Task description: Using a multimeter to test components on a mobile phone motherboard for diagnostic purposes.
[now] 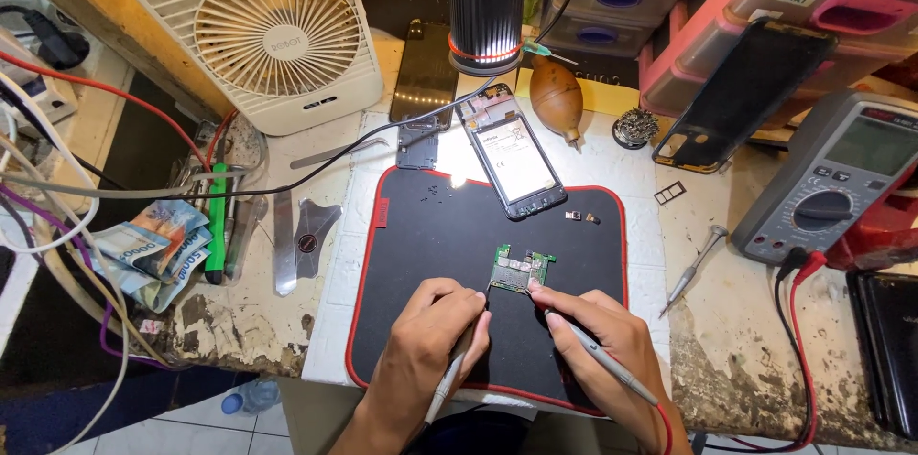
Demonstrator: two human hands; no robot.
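Head view showed the left hand (427,335) and right hand (601,340), fingers clamped on grey probes (612,366) (one each), tips touching a green circuit board (520,270) on the black mat (421,245).

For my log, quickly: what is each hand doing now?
Left hand: closed on a probe, tip at the circuit board.
Right hand: closed on a second probe, tip at the board.

Probe tips hidden under my fingers (478,307); small green circuit board (521,270) parts too tiny; grey multimeter (841,178) cut off right.
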